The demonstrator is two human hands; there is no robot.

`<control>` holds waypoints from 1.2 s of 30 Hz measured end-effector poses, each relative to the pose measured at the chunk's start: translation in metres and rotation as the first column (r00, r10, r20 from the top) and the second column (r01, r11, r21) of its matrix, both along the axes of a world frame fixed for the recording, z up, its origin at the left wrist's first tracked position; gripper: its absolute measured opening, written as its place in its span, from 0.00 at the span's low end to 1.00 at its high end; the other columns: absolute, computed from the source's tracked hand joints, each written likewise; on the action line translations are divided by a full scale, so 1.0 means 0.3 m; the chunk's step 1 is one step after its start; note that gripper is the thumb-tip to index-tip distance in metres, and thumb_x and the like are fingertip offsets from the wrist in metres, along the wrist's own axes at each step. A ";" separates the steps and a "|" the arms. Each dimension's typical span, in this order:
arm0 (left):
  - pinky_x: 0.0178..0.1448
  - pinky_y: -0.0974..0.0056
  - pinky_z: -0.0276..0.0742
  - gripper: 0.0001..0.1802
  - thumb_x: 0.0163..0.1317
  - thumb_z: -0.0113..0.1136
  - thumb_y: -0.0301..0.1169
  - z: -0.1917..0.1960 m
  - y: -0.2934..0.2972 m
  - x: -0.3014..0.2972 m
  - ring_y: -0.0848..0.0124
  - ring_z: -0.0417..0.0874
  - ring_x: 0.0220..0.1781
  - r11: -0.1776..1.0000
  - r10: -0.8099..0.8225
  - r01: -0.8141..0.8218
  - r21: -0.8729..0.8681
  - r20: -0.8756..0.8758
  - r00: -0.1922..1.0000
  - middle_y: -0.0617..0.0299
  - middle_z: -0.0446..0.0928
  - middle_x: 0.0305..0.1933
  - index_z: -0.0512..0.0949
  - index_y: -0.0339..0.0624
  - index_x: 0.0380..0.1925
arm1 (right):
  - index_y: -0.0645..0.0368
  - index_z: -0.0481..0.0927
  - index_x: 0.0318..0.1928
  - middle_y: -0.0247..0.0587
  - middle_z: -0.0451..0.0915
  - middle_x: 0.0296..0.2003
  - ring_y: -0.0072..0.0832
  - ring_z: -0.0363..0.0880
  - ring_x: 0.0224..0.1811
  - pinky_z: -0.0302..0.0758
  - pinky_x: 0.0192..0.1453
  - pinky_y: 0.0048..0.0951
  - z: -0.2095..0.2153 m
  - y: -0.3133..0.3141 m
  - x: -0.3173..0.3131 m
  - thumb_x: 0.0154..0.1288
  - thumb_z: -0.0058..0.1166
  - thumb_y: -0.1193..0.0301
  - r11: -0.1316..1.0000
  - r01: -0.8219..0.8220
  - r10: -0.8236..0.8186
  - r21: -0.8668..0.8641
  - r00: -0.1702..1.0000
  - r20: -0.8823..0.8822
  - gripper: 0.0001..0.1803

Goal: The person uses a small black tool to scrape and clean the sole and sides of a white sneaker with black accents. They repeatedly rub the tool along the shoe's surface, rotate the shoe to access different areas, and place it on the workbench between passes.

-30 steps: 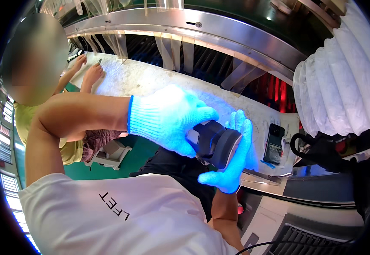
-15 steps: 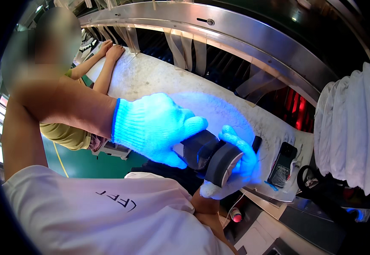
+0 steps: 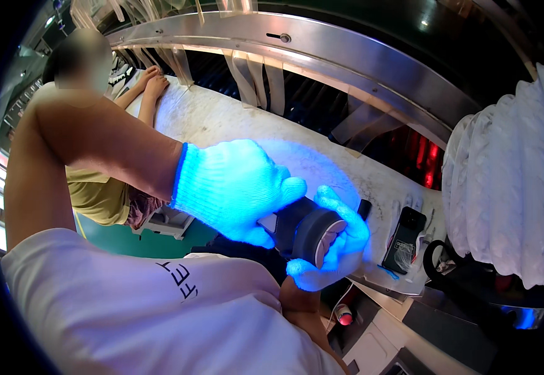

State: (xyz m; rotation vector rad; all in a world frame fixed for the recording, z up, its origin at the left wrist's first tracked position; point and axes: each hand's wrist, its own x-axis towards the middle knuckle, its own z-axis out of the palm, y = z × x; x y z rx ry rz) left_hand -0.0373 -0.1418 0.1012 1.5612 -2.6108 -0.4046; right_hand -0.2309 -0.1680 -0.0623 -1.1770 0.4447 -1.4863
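Observation:
Both my hands wear knitted gloves that glow blue under a blue light. Between them is a dark grey shoe with a thick rounded rim and a paler inner face, held in the air at the bench's front edge. My left hand comes in from the left and is closed over the shoe's left end, its thumb on the lower side. My right hand cups the other end, with fingers curled round the rim. The gloves hide much of the shoe. Just beyond my right fingers shows a short dark cylinder.
A pale worn bench runs below a metal machine with hanging plastic strips and a red glow inside. A phone lies on the bench's right. A white ribbed duct stands beyond. Another person's hands rest at far left.
The shoe has turned between my hands, so its rim and inner face show at another angle. My right fingers have curled further round it. The whole view has shifted slightly.

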 end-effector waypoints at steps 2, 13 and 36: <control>0.36 0.46 0.88 0.34 0.58 0.82 0.51 0.007 -0.014 -0.010 0.44 0.91 0.33 1.000 -0.010 0.010 0.017 0.020 1.000 0.48 0.87 0.35 0.79 0.37 0.51 | 0.74 0.68 0.78 0.66 0.80 0.68 0.52 0.83 0.67 0.77 0.74 0.51 0.006 -0.006 0.001 0.73 0.57 0.28 0.998 0.004 -0.003 -0.059 1.000 0.029 0.59; 0.42 0.47 0.89 0.25 0.56 0.81 0.45 0.025 -0.085 -0.133 0.44 0.91 0.38 0.995 -0.049 0.050 0.088 -0.010 0.999 0.46 0.87 0.36 0.85 0.37 0.43 | 0.70 0.55 0.87 0.68 0.67 0.81 0.57 0.68 0.84 0.63 0.88 0.61 0.055 -0.032 -0.088 0.70 0.50 0.19 0.997 0.030 -0.036 -0.072 0.996 -0.086 0.71; 0.32 0.48 0.86 0.20 0.60 0.76 0.40 -0.053 0.053 -0.110 0.49 0.91 0.32 0.994 -0.094 0.092 -0.061 -0.032 0.995 0.50 0.87 0.35 0.84 0.39 0.46 | 0.73 0.74 0.77 0.56 0.81 0.72 0.45 0.81 0.74 0.73 0.81 0.47 0.127 0.135 -0.157 0.86 0.51 0.49 0.944 0.262 -0.328 -0.201 0.808 -0.489 0.39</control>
